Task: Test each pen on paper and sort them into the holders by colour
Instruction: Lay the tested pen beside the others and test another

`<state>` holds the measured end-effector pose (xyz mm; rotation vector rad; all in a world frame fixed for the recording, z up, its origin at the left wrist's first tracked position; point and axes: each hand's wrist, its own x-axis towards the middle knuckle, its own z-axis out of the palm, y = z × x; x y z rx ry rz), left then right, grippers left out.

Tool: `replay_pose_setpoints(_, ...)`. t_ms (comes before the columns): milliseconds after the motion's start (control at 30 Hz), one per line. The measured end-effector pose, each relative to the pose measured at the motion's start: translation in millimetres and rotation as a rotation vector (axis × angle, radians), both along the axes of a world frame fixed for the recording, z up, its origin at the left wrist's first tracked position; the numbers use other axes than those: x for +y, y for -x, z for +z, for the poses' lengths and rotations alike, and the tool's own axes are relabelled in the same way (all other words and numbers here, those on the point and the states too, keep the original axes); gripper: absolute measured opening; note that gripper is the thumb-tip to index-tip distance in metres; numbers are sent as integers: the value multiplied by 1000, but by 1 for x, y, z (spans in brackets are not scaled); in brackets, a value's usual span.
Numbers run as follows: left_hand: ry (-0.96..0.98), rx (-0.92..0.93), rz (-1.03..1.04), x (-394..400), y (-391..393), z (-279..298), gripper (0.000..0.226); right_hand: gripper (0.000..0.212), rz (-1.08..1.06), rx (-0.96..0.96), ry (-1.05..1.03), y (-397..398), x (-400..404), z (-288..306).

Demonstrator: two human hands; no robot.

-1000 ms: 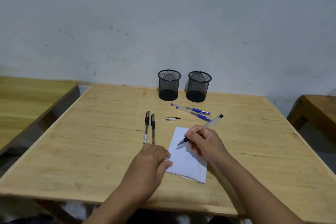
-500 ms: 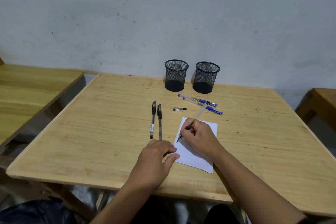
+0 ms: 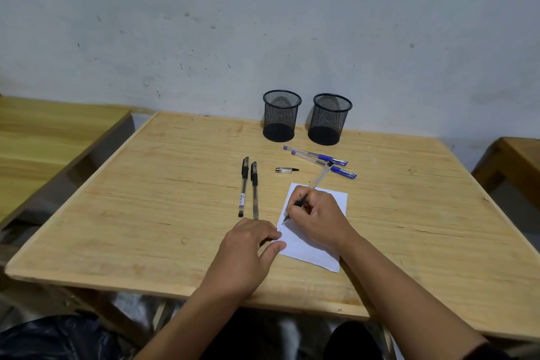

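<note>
My right hand (image 3: 317,221) grips an uncapped black pen (image 3: 317,183), its tip touching the left edge of a white paper sheet (image 3: 309,251). My left hand (image 3: 248,248) lies flat on the table with fingers and thumb pressing the sheet's left edge. Two capped black pens (image 3: 248,188) lie side by side left of the paper. Two blue pens (image 3: 320,159) lie behind it. A loose pen cap (image 3: 286,170) rests between them. Two empty black mesh holders, left (image 3: 281,115) and right (image 3: 330,119), stand at the back.
The wooden table (image 3: 146,213) stands against a grey wall. Another wooden table (image 3: 43,137) is to the left across a gap, and a third (image 3: 517,161) shows at the right edge.
The pen tip has come down from the paper's upper part to its left edge near my left hand. The camera view has shifted, raising the table in frame.
</note>
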<state>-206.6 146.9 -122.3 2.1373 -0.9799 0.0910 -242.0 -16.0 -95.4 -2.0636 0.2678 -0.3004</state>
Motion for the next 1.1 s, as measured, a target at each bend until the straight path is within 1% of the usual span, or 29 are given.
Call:
replay_pose_setpoints(300,6,16,0,0,0,0,13,15,-16,-3,14,-1,1,-2)
replay_pose_setpoints(600,7,5,3,0,1,0,14,11,-36,-14,8,-1,1,-2)
replay_pose_setpoints(1100,-9,13,-4,-1,0,1,16,11,-61,0,1,-2,1,-3)
